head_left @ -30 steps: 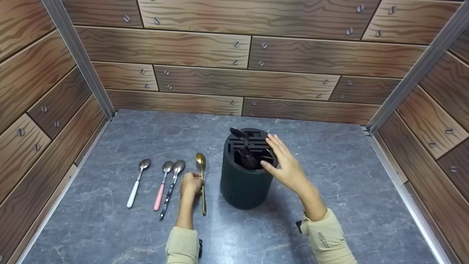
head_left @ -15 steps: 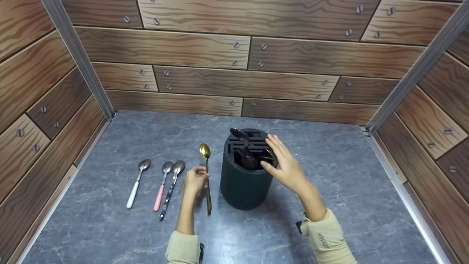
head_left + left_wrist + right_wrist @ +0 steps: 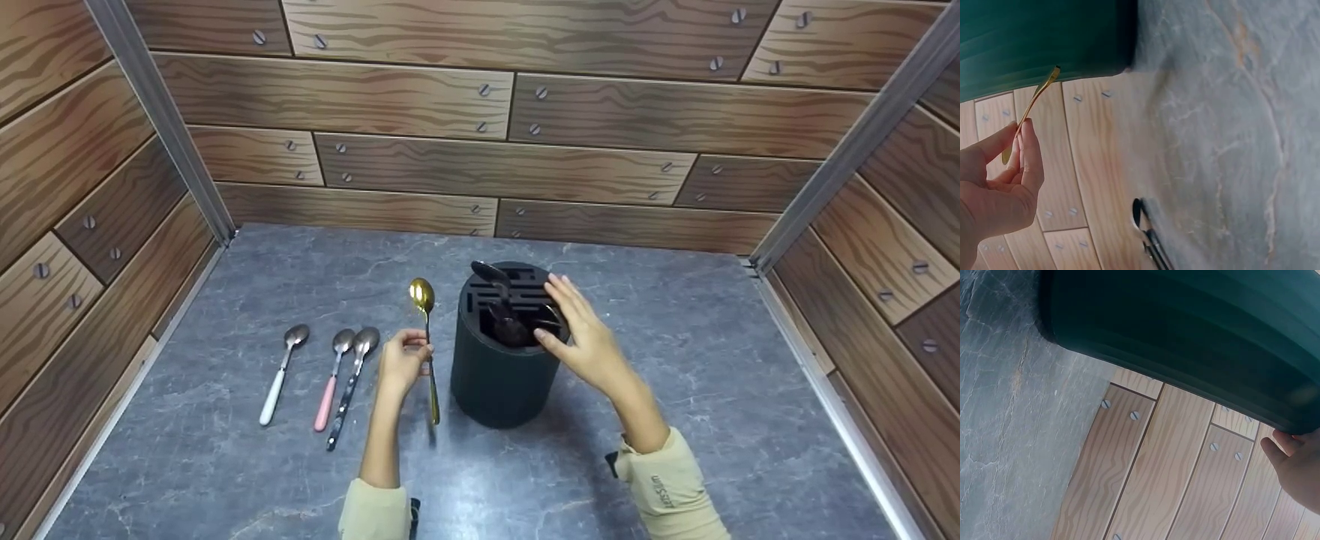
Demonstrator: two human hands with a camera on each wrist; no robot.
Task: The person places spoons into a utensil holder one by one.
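A gold spoon (image 3: pixel 422 295) is pinched at its thin handle between the thumb and fingers of my left hand (image 3: pixel 403 363), bowl pointing away from me. In the left wrist view the same gold spoon (image 3: pixel 1043 88) is seen edge-on, raised off the table. Just right of it stands a dark green round utensil holder (image 3: pixel 501 390) with a slotted black top. Dark spoons (image 3: pixel 508 327) stick up out of its large front opening. My right hand (image 3: pixel 589 345) rests with extended fingers on the holder's right rim; the right wrist view shows its fingers at the holder's edge.
To the left on the grey marbled table (image 3: pixel 712 360) lie a white-handled spoon (image 3: pixel 283 375), a pink-handled spoon (image 3: pixel 331 382) and a spoon with a black-and-white patterned handle (image 3: pixel 352 390). Wood-patterned walls (image 3: pixel 480 105) enclose the back and both sides.
My left hand has lifted the gold spoon off the table and carried it slightly right and away from me. My right hand stays on the holder.
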